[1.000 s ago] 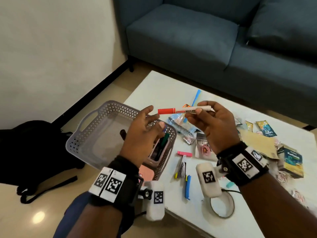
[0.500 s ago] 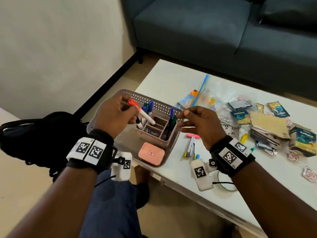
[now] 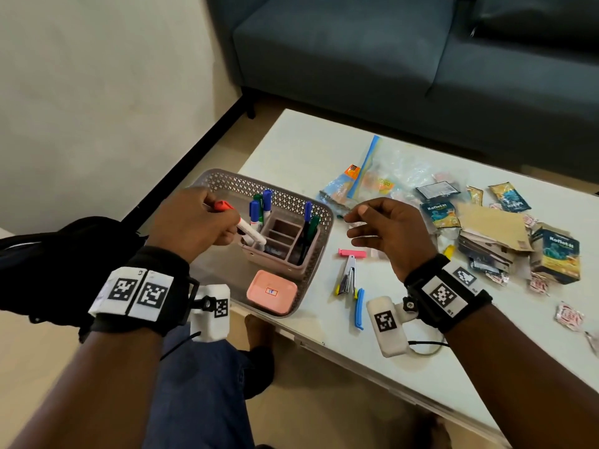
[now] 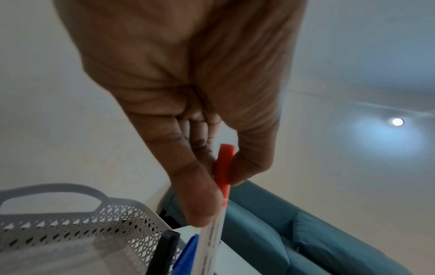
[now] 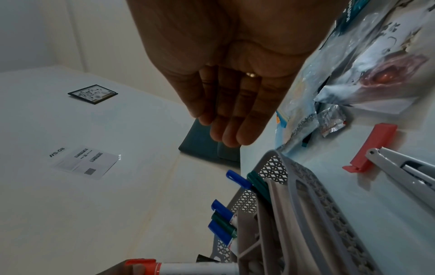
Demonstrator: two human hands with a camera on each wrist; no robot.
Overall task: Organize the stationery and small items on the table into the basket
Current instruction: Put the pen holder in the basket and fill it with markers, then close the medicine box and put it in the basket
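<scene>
A grey perforated basket (image 3: pixel 319 218) (image 4: pixel 113 212) (image 5: pixel 303 178) sits at the table's near left corner. Inside it stand a pink pen organizer (image 3: pixel 282 247) with blue and green markers (image 3: pixel 266 200) and a flat pink case (image 3: pixel 271 291). My left hand (image 3: pixel 194 222) pinches a white marker with a red cap (image 3: pixel 248 231) (image 4: pixel 222 171) (image 5: pixel 188 268), tilted, its lower end at the organizer's left compartment. My right hand (image 3: pixel 385 228) (image 5: pixel 226 104) hovers with relaxed fingers and holds nothing, just right of the basket.
On the white table (image 3: pixel 421 367) lie a pink clip (image 3: pixel 351 253), a stapler (image 3: pixel 348 277), a blue clip (image 3: pixel 359 307), a zip bag (image 3: pixel 382 179), sachets (image 3: pixel 440 212), a brown envelope (image 3: pixel 492 225) and a box (image 3: pixel 556 257). A blue sofa (image 3: pixel 389 59) stands behind; a black bag (image 3: pixel 48 254) lies left.
The marker passed from my right hand to my left, which carried it down to the organizer in the basket. My right hand drew away and is now empty.
</scene>
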